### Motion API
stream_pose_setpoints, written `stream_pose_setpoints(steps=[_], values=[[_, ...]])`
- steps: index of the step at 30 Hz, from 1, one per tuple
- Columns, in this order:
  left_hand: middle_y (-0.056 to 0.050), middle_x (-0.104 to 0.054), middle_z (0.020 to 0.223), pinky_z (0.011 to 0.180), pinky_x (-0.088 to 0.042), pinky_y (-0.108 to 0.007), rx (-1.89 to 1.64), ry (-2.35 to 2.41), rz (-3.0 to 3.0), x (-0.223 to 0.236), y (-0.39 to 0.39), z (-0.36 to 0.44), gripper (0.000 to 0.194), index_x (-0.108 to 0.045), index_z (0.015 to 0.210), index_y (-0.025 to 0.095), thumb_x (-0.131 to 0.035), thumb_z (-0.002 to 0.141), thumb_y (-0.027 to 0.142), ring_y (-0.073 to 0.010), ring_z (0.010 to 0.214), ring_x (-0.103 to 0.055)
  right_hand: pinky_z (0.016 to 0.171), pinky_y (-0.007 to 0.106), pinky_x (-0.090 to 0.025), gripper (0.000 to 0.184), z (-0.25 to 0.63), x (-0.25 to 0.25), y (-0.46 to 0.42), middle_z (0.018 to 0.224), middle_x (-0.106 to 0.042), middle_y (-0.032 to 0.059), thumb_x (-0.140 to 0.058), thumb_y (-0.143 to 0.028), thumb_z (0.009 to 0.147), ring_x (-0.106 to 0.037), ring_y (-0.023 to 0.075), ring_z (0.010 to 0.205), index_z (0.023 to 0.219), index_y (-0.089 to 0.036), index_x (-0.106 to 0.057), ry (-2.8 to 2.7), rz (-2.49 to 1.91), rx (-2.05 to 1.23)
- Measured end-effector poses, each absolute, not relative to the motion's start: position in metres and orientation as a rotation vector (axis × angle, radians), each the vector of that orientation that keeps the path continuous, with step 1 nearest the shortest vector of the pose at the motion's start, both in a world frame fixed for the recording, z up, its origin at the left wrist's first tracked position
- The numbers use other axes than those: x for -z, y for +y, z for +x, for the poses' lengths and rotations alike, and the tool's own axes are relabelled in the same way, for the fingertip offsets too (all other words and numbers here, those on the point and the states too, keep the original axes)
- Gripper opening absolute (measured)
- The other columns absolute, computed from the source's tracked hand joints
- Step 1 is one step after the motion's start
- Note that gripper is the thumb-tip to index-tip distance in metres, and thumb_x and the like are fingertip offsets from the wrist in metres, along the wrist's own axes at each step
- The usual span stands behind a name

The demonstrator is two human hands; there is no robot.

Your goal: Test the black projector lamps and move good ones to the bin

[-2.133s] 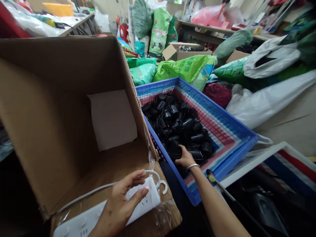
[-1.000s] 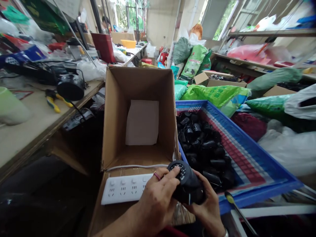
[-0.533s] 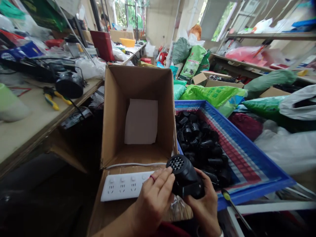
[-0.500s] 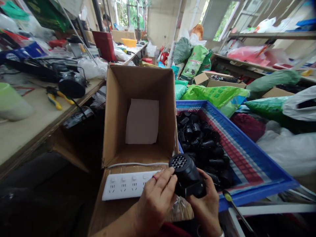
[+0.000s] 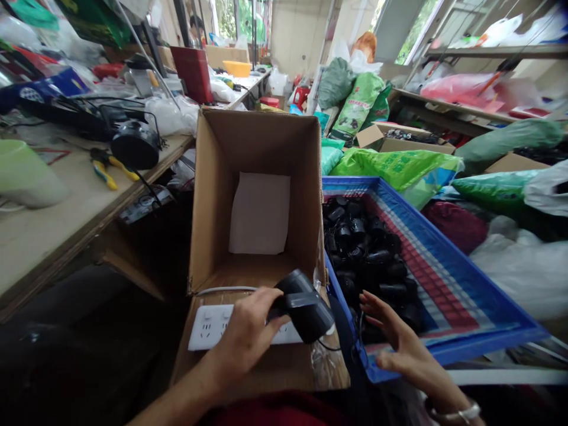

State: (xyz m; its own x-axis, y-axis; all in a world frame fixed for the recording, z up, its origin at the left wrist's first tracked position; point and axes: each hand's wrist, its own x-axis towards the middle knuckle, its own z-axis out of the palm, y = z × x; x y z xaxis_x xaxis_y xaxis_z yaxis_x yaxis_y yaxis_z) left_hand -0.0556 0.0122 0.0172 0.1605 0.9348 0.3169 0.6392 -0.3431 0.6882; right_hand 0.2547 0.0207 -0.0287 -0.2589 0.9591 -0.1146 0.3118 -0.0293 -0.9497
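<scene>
My left hand [image 5: 248,325] grips a black cylindrical device [image 5: 307,309] by its narrower end and holds it tilted above a white power strip [image 5: 208,331]. A thin black cord runs from the device toward the right. My right hand [image 5: 402,343] hangs apart from it over the near edge of a blue crate [image 5: 448,251], fingers spread. The cord passes close to those fingers; I cannot tell if it touches them. Several similar black devices [image 5: 373,260] lie heaped in the crate. The power strip rests on cardboard, partly hidden by my left hand and the device.
An open cardboard box [image 5: 257,142] lies on its side straight ahead, a cardboard sheet inside. Pliers [image 5: 110,168] and a round black part [image 5: 135,145] lie on the workbench [image 5: 75,228] at left. Green bags [image 5: 381,168] stand beyond the crate.
My right hand has let go of the black device and moved right, opening. My left hand now holds the device alone, and its grille has turned out of view.
</scene>
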Motion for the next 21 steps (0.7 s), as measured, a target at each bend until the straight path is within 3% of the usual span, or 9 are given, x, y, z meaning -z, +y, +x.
stream_pose_setpoints(steps=[2,4,7,10,14,18,21], values=[[-0.003,-0.069,0.080,0.066,-0.055,-0.032,-1.001,1.516,1.816,-0.020,0.015,-0.065,0.022,-0.062,0.092,0.017,-0.066,0.071,0.016,-0.0185,0.070,-0.065,0.090,0.047,-0.045,0.097,0.277,0.040,0.022,0.126,-0.053,0.0135,-0.085,-0.034,0.047,-0.054,0.0317,0.108,0.133,-0.022,-0.043,-1.713,-1.523,-1.288],[-0.001,-0.069,0.074,0.063,-0.054,-0.029,-1.002,1.508,1.614,-0.024,0.017,-0.071,0.022,-0.064,0.090,0.017,-0.068,0.069,0.019,-0.0167,0.065,-0.064,0.072,0.040,-0.054,0.085,0.283,0.058,0.022,0.110,-0.061,0.0107,-0.081,-0.022,0.050,-0.063,0.0242,0.082,0.129,-0.020,-0.048,-1.797,-1.638,-1.209],[-0.002,-0.068,0.074,0.061,-0.053,-0.026,-1.038,1.399,1.343,-0.029,0.020,-0.075,0.022,-0.064,0.089,0.016,-0.070,0.069,0.023,-0.0158,0.066,-0.065,0.054,0.030,-0.052,0.055,0.271,0.086,0.020,0.092,-0.062,0.0058,-0.064,-0.014,0.062,-0.057,0.0148,0.057,0.117,-0.018,-0.060,-1.868,-1.647,-1.032],[-0.002,-0.069,0.076,0.063,-0.053,-0.024,-1.092,1.276,1.110,-0.030,0.024,-0.076,0.024,-0.063,0.087,0.015,-0.073,0.066,0.023,-0.0146,0.069,-0.065,0.064,0.035,-0.051,0.034,0.256,0.102,0.020,0.092,-0.059,0.0075,-0.056,-0.014,0.066,-0.058,0.0186,0.068,0.097,-0.019,-0.069,-1.842,-1.655,-0.862],[0.000,-0.068,0.072,0.061,-0.053,-0.022,-1.174,1.293,0.870,-0.031,0.030,-0.081,0.031,-0.062,0.083,0.013,-0.079,0.057,0.018,-0.0125,0.065,-0.064,0.079,0.044,-0.046,0.020,0.247,0.086,0.023,0.095,-0.056,0.0104,-0.057,-0.028,0.074,-0.056,0.0262,0.087,0.088,-0.018,-0.066,-1.769,-1.677,-0.696],[0.001,-0.066,0.063,0.053,-0.053,-0.025,-1.277,1.192,0.562,-0.032,0.035,-0.092,0.034,-0.060,0.080,0.012,-0.080,0.053,0.018,-0.0146,0.058,-0.064,0.057,0.031,-0.048,0.025,0.227,0.051,0.029,0.066,-0.056,0.0021,-0.046,-0.039,0.087,-0.055,0.0175,0.060,0.082,-0.019,-0.059,-1.758,-1.656,-0.792],[0.000,-0.067,0.064,0.053,-0.054,-0.025,-1.383,1.144,0.445,-0.038,0.038,-0.106,0.032,-0.061,0.077,0.012,-0.080,0.051,0.015,-0.0149,0.059,-0.065,0.050,0.025,-0.044,0.020,0.204,0.035,0.034,0.061,-0.056,-0.0014,-0.054,-0.039,0.083,-0.052,0.0142,0.055,0.082,-0.019,-0.055,-1.837,-1.563,-0.939]])
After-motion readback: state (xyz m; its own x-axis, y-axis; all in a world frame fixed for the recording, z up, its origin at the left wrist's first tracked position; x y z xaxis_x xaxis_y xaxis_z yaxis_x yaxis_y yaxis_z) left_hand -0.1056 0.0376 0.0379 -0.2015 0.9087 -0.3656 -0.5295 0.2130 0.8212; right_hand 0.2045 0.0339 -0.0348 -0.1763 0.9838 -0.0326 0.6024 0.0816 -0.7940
